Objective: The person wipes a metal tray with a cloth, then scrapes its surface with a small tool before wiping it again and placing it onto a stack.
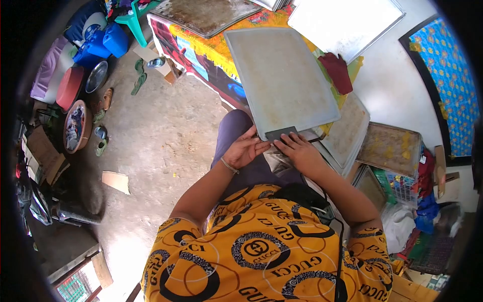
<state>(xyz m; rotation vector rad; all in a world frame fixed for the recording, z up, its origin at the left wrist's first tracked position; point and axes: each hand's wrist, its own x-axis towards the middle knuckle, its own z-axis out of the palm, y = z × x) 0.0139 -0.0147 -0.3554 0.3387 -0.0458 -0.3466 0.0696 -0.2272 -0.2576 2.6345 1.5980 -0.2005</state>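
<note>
A large grey tray [284,75] with rounded corners lies at a slant on the cloth-covered table, its near edge over my lap. A small dark flat piece [280,133] lies at that near edge. My left hand [245,148] is at the tray's near left corner, palm turned up and fingers spread, fingertips close to the dark piece. My right hand [298,150] rests its fingertips on the dark piece from the right, fingers apart. A dark red glove [335,73] lies just right of the tray.
More trays lie at the table's back [206,15] and right [346,25], with others stacked lower right [390,148]. Left on the floor are slippers [139,75], basins [76,126], blue containers [115,40] and a cardboard piece [115,181].
</note>
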